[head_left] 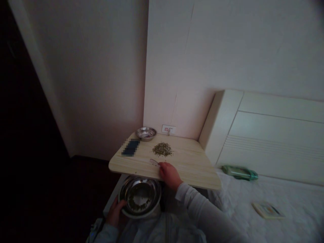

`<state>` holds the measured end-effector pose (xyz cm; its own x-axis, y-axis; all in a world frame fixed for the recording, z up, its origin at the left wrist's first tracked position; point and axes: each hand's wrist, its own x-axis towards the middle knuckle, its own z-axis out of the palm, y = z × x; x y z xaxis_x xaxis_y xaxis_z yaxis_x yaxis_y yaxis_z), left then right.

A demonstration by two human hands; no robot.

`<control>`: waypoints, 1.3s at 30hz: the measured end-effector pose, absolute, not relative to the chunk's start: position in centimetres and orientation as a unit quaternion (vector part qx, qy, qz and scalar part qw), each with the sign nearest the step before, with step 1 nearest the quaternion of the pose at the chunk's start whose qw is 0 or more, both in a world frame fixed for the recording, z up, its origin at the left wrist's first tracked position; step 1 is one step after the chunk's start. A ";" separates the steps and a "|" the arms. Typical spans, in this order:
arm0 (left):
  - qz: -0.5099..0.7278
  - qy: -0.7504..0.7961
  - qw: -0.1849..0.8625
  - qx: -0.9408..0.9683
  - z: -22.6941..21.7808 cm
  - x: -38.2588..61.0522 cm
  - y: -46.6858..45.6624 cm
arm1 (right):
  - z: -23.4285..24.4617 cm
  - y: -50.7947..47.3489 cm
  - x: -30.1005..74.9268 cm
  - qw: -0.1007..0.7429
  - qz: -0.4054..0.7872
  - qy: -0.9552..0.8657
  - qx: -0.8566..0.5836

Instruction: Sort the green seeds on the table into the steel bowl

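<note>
My left hand (116,212) grips the near left rim of a shiny steel bowl (157,195), its thumb over the edge. The bowl sits just below the near edge of the board, tilted, with dark green bits around its bottom. Over the front part of the wooden board (192,165), my right hand (170,175) is closed on a small, flat, pale-bladed tool (154,162) that points left; its handle is hidden in the fingers. Beyond the blade lies a loose heap of small greenish-brown seeds or grains (162,149), with a few stray ones around it.
A second steel bowl (146,134) stands at the board's far left corner, beside a dark, pixelated flat object (131,147). A wall socket (168,129) is behind the board. To the right is a bed (243,199) with a green bottle (240,172) and a small book-like item (268,210).
</note>
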<state>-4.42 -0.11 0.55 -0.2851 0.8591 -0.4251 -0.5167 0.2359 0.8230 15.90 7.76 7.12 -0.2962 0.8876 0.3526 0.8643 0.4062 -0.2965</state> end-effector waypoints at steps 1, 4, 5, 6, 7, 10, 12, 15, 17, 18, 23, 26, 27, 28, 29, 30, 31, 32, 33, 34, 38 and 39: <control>0.596 0.535 0.577 0.161 0.5 -4.5 -0.1 | 7.2 7.7 15.5 0.231 0.024 -0.810 -0.539; 0.584 0.538 0.586 0.161 0.5 -4.7 -0.1 | 7.4 7.5 14.4 0.218 0.021 -0.826 -0.520; 0.581 0.540 0.588 0.160 0.5 -4.7 -0.1 | 7.4 7.4 14.1 0.213 0.022 -0.831 -0.513; 0.579 0.542 0.588 0.160 0.5 -4.8 -0.1 | 7.4 7.3 13.8 0.208 0.024 -0.836 -0.507; 0.581 0.541 0.587 0.161 0.5 -4.8 0.0 | 7.3 7.2 13.5 0.204 0.026 -0.840 -0.502; 0.588 0.536 0.583 0.162 0.5 -4.9 0.0 | 7.2 6.7 12.7 0.194 0.032 -0.851 -0.487; 0.580 0.543 0.586 0.161 0.5 -5.1 0.0 | 7.2 6.4 12.2 0.189 0.035 -0.860 -0.473; 0.562 0.559 0.588 0.163 0.6 -5.3 0.1 | 7.0 6.0 11.6 0.182 0.036 -0.874 -0.449; 0.562 0.560 0.587 0.164 0.6 -5.7 0.1 | 6.9 5.8 11.4 0.185 0.034 -0.881 -0.434; 0.563 0.558 0.587 0.164 0.6 -5.9 0.2 | 6.9 5.7 11.3 0.189 0.034 -0.884 -0.426; 0.566 0.544 0.600 0.155 0.5 -7.3 0.5 | 6.9 5.4 11.2 0.207 0.042 -0.892 -0.400; 0.568 0.540 0.603 0.149 0.3 -7.6 0.5 | 6.7 4.9 11.4 0.223 0.070 -0.894 -0.383; 0.569 0.536 0.606 0.148 0.2 -7.6 0.5 | 6.6 4.6 11.5 0.230 0.086 -0.892 -0.379; 0.570 0.530 0.610 0.148 0.1 -7.5 0.4 | 6.4 4.2 11.7 0.241 0.106 -0.887 -0.380; 0.570 0.523 0.615 0.151 0.0 -7.3 0.4 | 6.0 3.8 11.9 0.255 0.128 -0.878 -0.384; 0.570 0.514 0.622 0.156 0.0 -7.1 0.3 | 5.6 3.3 12.3 0.271 0.154 -0.865 -0.393; 0.565 0.505 0.631 0.165 0.0 -6.9 0.2 | 5.1 2.8 12.7 0.295 0.182 -0.844 -0.409; 0.557 0.496 0.642 0.177 0.0 -6.6 0.1 | 4.7 2.2 13.2 0.316 0.212 -0.820 -0.428; 0.545 0.488 0.654 0.191 0.1 -6.3 0.0 | 4.2 1.7 13.8 0.340 0.246 -0.788 -0.451; 0.529 0.482 0.668 0.204 0.3 -6.0 -0.1 | 3.7 1.1 14.5 0.369 0.283 -0.749 -0.472; 0.478 0.451 0.715 0.239 1.2 -4.6 -0.6 | 2.8 -1.0 17.3 0.470 0.388 -0.600 -0.519; 0.468 0.443 0.724 0.247 1.5 -4.3 -0.7 | 2.8 -1.4 17.9 0.499 0.400 -0.561 -0.525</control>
